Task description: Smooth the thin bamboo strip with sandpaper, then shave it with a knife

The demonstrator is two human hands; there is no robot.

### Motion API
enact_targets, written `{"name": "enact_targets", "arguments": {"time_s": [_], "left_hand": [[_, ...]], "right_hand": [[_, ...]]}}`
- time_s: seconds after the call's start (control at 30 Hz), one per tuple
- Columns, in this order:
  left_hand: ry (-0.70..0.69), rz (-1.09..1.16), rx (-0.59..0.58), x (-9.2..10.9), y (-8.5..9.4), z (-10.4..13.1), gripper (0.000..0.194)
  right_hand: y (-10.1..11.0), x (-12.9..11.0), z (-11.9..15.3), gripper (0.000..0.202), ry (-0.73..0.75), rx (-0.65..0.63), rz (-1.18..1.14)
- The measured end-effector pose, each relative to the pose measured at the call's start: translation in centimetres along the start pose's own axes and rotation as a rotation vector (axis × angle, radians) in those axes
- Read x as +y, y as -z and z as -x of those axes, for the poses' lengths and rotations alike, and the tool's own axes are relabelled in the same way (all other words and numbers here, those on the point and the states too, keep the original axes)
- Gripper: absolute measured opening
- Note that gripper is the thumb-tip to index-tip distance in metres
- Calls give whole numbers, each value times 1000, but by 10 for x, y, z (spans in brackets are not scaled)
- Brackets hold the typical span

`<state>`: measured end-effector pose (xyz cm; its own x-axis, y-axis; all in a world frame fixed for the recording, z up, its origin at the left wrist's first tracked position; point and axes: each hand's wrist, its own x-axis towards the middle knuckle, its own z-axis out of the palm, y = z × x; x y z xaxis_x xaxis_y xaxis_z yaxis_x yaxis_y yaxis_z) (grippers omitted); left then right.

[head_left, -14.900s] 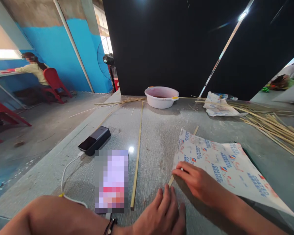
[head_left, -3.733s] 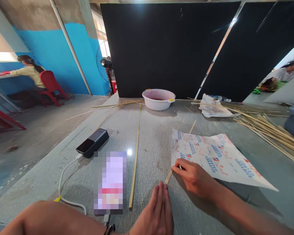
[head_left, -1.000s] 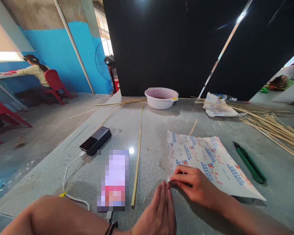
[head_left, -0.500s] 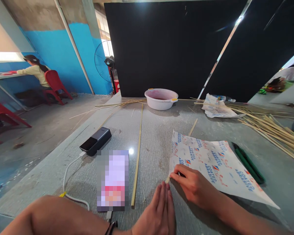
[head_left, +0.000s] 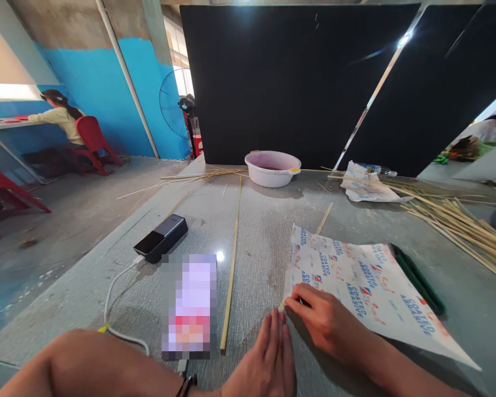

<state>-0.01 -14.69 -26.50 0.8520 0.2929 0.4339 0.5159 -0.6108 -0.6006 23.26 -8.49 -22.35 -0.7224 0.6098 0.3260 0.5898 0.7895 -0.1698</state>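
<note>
A sheet of sandpaper (head_left: 334,275), its printed backing upward, lies slanted on the grey table. A narrow bamboo strip (head_left: 324,218) runs under it; the far end sticks out beyond the sheet and a short bit shows between my hands. My right hand (head_left: 320,317) is closed, thumb and fingers pinching the sandpaper's near left edge over the strip. Beside it my left hand (head_left: 268,353) rests with straight fingers pressed together, the tips on the strip's near part, whose end they hide. A second bamboo strip (head_left: 231,264) lies lengthwise left of my hands.
Left stand a phone (head_left: 190,303) and a black power bank (head_left: 161,237) with a white cable. A white basin (head_left: 273,168) sits at the back. A green-handled tool (head_left: 419,284) touches the sheet's right side. Bamboo strips (head_left: 458,220) are heaped right; a person (head_left: 66,118) sits far left.
The sandpaper's right corner has swung a little toward me and right. My right hand has shifted slightly nearer and left; my left hand stays in place.
</note>
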Motion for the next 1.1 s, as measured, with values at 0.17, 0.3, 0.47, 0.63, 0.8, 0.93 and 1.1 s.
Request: {"name": "enact_targets", "arguments": {"time_s": [0.17, 0.3, 0.47, 0.63, 0.8, 0.93, 1.1], "left_hand": [[0, 15, 9, -1, 0, -2, 45], [34, 31, 43, -4, 2, -4, 38], [29, 41, 48, -6, 4, -5, 40], [8, 20, 19, -4, 2, -3, 41], [31, 24, 34, -5, 3, -5, 40], [40, 12, 70, -6, 4, -8, 39], [27, 19, 29, -4, 2, -5, 40]], "right_hand": [[1, 2, 0, 40, -29, 21, 42], [0, 1, 0, 38, 18, -17, -2], [2, 11, 0, 38, -59, 47, 27], [-1, 9, -1, 40, 8, 3, 5], [-2, 12, -1, 38, -33, 77, 58], [-2, 12, -1, 39, 42, 8, 21], [0, 15, -1, 40, -24, 58, 23]]}}
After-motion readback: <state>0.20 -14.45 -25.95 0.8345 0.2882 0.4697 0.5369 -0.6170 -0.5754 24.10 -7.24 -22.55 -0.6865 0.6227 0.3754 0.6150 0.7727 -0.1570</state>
